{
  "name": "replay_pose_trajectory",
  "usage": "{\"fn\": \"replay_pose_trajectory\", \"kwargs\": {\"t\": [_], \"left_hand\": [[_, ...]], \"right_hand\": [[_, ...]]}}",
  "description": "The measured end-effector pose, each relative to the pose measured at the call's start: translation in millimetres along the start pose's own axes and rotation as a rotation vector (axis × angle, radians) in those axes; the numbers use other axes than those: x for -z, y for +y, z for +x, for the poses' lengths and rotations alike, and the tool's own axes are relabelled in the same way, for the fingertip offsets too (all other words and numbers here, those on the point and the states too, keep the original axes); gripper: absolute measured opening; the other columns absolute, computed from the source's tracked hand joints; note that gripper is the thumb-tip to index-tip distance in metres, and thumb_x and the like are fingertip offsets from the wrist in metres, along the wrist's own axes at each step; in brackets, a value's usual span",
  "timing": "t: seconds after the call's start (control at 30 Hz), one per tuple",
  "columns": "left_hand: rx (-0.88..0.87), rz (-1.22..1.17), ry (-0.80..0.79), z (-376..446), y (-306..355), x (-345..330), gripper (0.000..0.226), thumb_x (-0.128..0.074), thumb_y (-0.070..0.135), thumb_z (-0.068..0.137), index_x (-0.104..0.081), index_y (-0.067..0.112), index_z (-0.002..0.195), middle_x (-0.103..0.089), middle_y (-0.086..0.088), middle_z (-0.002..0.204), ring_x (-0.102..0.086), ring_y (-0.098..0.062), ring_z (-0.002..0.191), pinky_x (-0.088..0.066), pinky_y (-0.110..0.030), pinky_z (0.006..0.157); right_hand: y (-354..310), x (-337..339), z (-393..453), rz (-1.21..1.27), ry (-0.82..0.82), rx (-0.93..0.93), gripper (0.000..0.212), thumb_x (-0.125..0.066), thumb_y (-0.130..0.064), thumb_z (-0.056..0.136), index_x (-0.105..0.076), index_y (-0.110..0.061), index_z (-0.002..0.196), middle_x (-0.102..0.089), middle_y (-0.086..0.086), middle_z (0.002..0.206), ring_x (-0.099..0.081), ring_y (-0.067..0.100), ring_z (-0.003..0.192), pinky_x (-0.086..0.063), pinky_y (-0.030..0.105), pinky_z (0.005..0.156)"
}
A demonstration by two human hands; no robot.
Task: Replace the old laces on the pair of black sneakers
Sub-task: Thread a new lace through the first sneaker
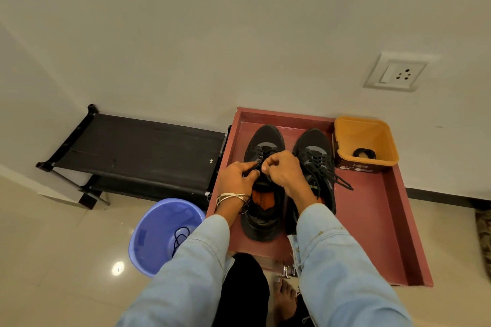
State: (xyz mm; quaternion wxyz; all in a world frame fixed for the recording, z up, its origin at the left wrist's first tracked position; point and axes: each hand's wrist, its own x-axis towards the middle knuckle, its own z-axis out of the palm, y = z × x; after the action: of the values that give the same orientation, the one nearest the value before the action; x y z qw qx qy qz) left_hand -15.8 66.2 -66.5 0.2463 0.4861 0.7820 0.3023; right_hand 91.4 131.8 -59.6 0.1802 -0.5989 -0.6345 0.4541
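Black sneakers [265, 146] with grey tongue panels, orange insoles and black laces [322, 167] in a maroon tray [377, 220]. Yellow-orange tub [368, 138]; lavender-blue bucket [159, 228]; black rack [138, 148]; pale blue denim sleeves [342, 268]; cream wall [212, 21].

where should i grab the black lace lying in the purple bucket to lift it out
Pinch the black lace at the top of its loop, where the strands bunch against the inner wall of the purple bucket, coming straight down through the open mouth. It lies loose and thin on the bottom, so a fingertip pinch probably suits it better than a full grip.
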Motion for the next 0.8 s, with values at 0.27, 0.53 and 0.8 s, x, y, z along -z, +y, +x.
{"fn": "replay_pose_trajectory", "kwargs": {"t": [0.27, 0.53, 0.8], "left_hand": [[-0.021, 0.062, -0.017, 3, 2, 2, 0.033, -0.056, 0.028, 0.093, -0.061, 0.027, 0.125, -0.063, 0.001, 0.114, -0.056, -0.014, 0.101, -0.031, -0.01, 0.065], [-0.022, 0.056, -0.049, 5, 0, 2, 0.034, -0.059, 0.033, 0.091, -0.062, 0.026, 0.124, -0.063, 0.0, 0.11, -0.057, -0.015, 0.098, -0.036, -0.018, 0.073], [0.021, -0.045, -0.049, 13, -4, 7, 0.025, -0.055, 0.033, 0.094, -0.071, 0.021, 0.109, -0.071, -0.002, 0.102, -0.063, -0.02, 0.097, -0.05, -0.032, 0.085]], "right_hand": [[0, -14, 2, -0.043, 0.143, -0.026, 0.018, -0.062, -0.004, 0.085, -0.07, -0.006, 0.069, -0.07, 0.012, 0.081, -0.064, 0.023, 0.081, -0.053, 0.033, 0.07], [4, -20, 0, 0.077, 0.185, -0.067, 0.013, -0.067, -0.006, 0.086, -0.073, -0.007, 0.074, -0.071, 0.01, 0.082, -0.066, 0.021, 0.085, -0.056, 0.036, 0.079], [5, -16, -5, 0.29, 0.18, -0.124, 0.01, -0.07, -0.003, 0.084, -0.074, -0.001, 0.093, -0.072, 0.011, 0.094, -0.065, 0.017, 0.091, -0.052, 0.026, 0.08]]}}
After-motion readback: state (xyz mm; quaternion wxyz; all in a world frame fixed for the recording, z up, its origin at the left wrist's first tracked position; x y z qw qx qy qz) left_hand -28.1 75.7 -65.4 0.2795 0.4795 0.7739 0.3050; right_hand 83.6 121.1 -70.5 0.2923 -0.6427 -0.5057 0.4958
